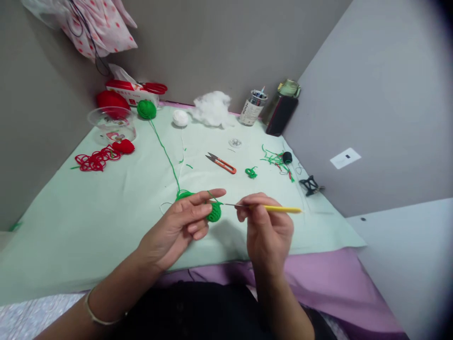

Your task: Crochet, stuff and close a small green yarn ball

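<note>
My left hand (189, 215) pinches a small round green crochet piece (214, 212) between thumb and fingers, its index finger stretched out with green yarn over it. In my right hand (267, 226) is a crochet hook with a yellow handle (283, 209), held like a pencil. The hook's metal shaft points left, and its tip is at the upper right edge of the green piece. Green yarn runs from behind my left hand up to a green yarn ball (146, 109) at the back left. Some loose green yarn (184, 194) lies just behind that hand.
Orange thread snips (221, 163) and a small green crocheted bit (251, 173) lie beyond my hands. Red yarn (94, 160) and a clear plastic cup (113, 127) are left. White stuffing (212, 108), a pen jar (253, 108) and a dark phone (282, 114) stand along the back.
</note>
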The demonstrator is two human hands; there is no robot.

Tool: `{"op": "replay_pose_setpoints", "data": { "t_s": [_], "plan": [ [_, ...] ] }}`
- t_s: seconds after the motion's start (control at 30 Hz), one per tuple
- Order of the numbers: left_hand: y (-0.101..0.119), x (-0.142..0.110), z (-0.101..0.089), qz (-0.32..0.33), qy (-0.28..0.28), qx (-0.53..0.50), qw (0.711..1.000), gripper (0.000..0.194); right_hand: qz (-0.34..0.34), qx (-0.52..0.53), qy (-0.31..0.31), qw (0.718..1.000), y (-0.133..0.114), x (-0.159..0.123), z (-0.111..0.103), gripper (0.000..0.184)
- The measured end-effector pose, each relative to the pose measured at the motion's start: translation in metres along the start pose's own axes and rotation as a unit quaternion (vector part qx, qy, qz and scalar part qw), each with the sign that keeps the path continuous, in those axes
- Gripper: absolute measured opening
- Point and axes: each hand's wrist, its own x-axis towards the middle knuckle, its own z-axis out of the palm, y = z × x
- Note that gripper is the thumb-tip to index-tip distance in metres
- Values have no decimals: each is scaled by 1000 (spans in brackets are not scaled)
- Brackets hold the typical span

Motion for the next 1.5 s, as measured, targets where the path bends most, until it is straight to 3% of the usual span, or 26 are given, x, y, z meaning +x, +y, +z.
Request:
{"op": "replay_pose_setpoints", "data": {
  "t_s": [0.1, 0.27, 0.47, 0.6, 0.73, 1.0, 1.13, 1.23, 1.33, 1.4, 1.5],
  "plan": [
    [-1, -1, -1, 36, -9, 64, 997, 34, 79, 95, -29, 992, 1, 3, 2, 17],
    [-7, -2, -5, 74, 26, 197, 977, 39, 106, 86, -24, 990, 5, -1, 3, 13],
    [-3, -3, -5, 84, 51, 231, 968, 40, 141, 140, -18, 980, 3, 5, 3, 16],
    [0, -5, -3, 85, 60, 255, 961, 40, 111, 118, -49, 986, 3, 7, -1, 18],
    [1, -6, 0, 112, 85, 325, 935, 41, 62, 46, -80, 994, 0, 5, -5, 19],
    [-2, -5, -2, 244, 98, 497, 827, 36, -64, -96, -128, 985, -9, 1, -5, 21],
    [-4, -5, -7, 291, 81, 540, 786, 30, -177, -219, -171, 944, -7, -3, -4, 22],
    [-6, -7, -5, 281, 84, 504, 813, 28, -250, -292, -140, 913, 1, -10, -4, 30],
    [-7, -10, 1, 220, 89, 389, 890, 35, -315, -354, -97, 875, 9, -17, -4, 36],
    [-8, -10, 4, 145, 74, 262, 951, 41, -331, -382, -76, 859, 11, -20, -4, 39],
    [-7, -7, 5, 32, 41, 90, 995, 48, -283, -334, -52, 898, 8, -20, -2, 38]
  ]
}}
